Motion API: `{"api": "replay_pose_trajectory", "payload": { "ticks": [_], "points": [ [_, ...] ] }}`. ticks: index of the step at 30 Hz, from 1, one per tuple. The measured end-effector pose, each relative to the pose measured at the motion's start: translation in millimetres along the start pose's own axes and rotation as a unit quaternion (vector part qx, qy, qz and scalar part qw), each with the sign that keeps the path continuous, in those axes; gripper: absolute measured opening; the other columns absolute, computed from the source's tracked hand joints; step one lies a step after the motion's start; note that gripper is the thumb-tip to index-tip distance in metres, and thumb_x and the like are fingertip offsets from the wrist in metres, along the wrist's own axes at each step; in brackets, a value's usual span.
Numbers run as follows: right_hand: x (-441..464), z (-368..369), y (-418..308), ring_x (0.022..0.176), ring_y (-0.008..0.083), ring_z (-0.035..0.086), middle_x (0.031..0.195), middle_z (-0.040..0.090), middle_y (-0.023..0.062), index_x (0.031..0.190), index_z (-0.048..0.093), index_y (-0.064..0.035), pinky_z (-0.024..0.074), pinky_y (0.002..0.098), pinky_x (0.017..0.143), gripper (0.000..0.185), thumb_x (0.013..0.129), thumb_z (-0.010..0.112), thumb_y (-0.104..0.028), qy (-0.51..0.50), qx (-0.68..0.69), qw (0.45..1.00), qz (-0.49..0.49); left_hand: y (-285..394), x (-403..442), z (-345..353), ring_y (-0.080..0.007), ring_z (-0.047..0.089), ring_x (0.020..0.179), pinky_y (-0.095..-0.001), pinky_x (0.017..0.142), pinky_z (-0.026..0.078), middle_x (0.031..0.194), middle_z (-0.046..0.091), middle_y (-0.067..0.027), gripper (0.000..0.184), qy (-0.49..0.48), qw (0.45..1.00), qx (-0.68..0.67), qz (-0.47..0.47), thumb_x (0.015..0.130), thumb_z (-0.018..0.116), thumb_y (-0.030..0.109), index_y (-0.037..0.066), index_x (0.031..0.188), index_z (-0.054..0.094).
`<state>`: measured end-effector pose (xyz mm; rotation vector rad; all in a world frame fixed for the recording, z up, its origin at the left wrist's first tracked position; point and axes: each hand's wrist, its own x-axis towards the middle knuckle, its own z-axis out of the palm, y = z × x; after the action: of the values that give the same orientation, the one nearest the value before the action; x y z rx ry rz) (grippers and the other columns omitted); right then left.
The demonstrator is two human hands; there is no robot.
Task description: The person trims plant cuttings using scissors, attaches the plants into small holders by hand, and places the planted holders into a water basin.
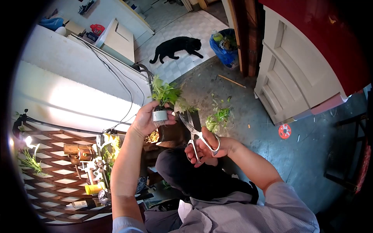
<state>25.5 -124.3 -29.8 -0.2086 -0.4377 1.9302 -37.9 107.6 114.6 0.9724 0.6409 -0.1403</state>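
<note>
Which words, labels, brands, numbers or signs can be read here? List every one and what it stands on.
None can be read.
Bottle label: too small and blurred.
Red disc on the floor: markings too blurred.
Pot in the left hand: no lettering shows.

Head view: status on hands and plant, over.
Left hand holding leafy plant. Right hand gripping scissors, handles spread. Loose greenery on floor, seemingly not obstructing.

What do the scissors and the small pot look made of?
Scissors: probably metal, smooth and silvery, judging by their bright grey sheen. Small pot: perhaps plastic, pale and smooth-looking with little shine; ceramic can't be ruled out.
</note>
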Motion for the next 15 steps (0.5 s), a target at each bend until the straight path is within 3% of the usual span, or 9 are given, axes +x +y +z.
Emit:
{"api": "replay_pose_trajectory", "payload": {
  "ticks": [1, 5, 9, 11, 12, 13, 14, 15],
  "points": [
    [5, 0, -3, 0.097, 0.0246, 0.058, 0.106, 0.056, 0.0095, 0.116, 0.052, -0.0027, 0.0438, 0.0494, 0.093, 0.106, 0.061, 0.034, -0.091, -0.002, -0.008, 1.0, -0.001, 1, -1, 3, -0.0361, 0.063, 0.087, -0.0512, 0.084, 0.051, 0.09, 0.063, -0.0219, 0.034, -0.004, 1.0, 0.007, -0.004, 0.094, 0.039, 0.026, -0.004, 0.102, 0.053],
    [7, 8, -17, 0.096, 0.025, 0.059, 0.105, 0.057, 0.0096, 0.116, 0.053, -0.0016, 0.0424, 0.0561, 0.092, 0.113, 0.054, 0.037, -0.094, -0.008, 0.023, 0.999, -0.021, 0, -4, 10, -0.0365, 0.064, 0.084, -0.0508, 0.079, 0.053, 0.09, 0.063, -0.0228, 0.034, -0.027, 0.999, 0.027, -0.025, 0.093, 0.041, 0.026, -0.004, 0.102, 0.054],
    [8, 4, -24, 0.094, 0.0249, 0.06, 0.103, 0.058, 0.0095, 0.116, 0.053, -0.0012, 0.0422, 0.0568, 0.093, 0.112, 0.054, 0.037, -0.094, 0.009, 0.055, 0.998, -0.039, -4, -5, 8, -0.036, 0.065, 0.076, -0.0518, 0.074, 0.054, 0.086, 0.063, -0.0208, 0.037, -0.019, 0.998, 0.041, -0.043, 0.092, 0.041, 0.029, -0.004, 0.1, 0.055],
    [11, -4, -24, 0.086, 0.0235, 0.061, 0.092, 0.059, 0.0086, 0.105, 0.058, -0.0023, 0.0429, 0.0552, 0.093, 0.104, 0.056, 0.037, -0.093, 0.001, 0.061, 0.997, -0.05, -6, -6, 5, -0.0367, 0.065, 0.075, -0.0489, 0.063, 0.057, 0.083, 0.062, -0.0208, 0.039, -0.003, 0.994, 0.075, -0.074, 0.091, 0.041, 0.031, -0.004, 0.1, 0.055],
    [10, -4, -23, 0.082, 0.0228, 0.061, 0.086, 0.06, 0.0081, 0.099, 0.06, -0.0028, 0.0432, 0.0544, 0.093, 0.101, 0.058, 0.037, -0.092, 0.0, 0.067, 0.996, -0.055, -8, -6, 4, -0.0367, 0.065, 0.075, -0.0489, 0.063, 0.057, 0.083, 0.062, -0.0208, 0.039, -0.006, 0.994, 0.07, -0.079, 0.091, 0.041, 0.031, -0.004, 0.1, 0.055],
    [7, 6, -25, 0.062, 0.0179, 0.056, 0.071, 0.056, 0.004, 0.086, 0.059, -0.0049, 0.0507, 0.042, 0.078, 0.092, 0.059, 0.04, -0.09, 0.05, 0.079, 0.993, -0.069, -8, -7, 5, -0.0368, 0.064, 0.073, -0.047, 0.057, 0.057, 0.082, 0.061, -0.0203, 0.039, -0.005, 0.993, 0.08, -0.087, 0.091, 0.041, 0.032, -0.005, 0.099, 0.055],
    [7, -2, -23, 0.062, 0.0179, 0.056, 0.071, 0.056, 0.004, 0.086, 0.059, -0.0049, 0.0507, 0.042, 0.078, 0.092, 0.059, 0.04, -0.09, 0.056, 0.083, 0.993, -0.067, -7, -7, 5, -0.0369, 0.064, 0.072, -0.0452, 0.051, 0.057, 0.08, 0.06, -0.0199, 0.04, -0.003, 0.992, 0.091, -0.093, 0.09, 0.041, 0.032, -0.005, 0.099, 0.055],
    [9, -8, -23, 0.057, 0.0159, 0.051, 0.067, 0.052, 0.003, 0.081, 0.057, -0.0062, 0.0474, 0.0353, 0.067, 0.086, 0.06, 0.043, -0.089, 0.078, 0.051, 0.991, -0.093, -8, -7, 6, -0.0362, 0.063, 0.07, -0.0437, 0.046, 0.056, 0.079, 0.06, -0.0192, 0.04, 0.0, 0.991, 0.088, -0.1, 0.091, 0.041, 0.032, -0.005, 0.098, 0.054]
  ]
}}
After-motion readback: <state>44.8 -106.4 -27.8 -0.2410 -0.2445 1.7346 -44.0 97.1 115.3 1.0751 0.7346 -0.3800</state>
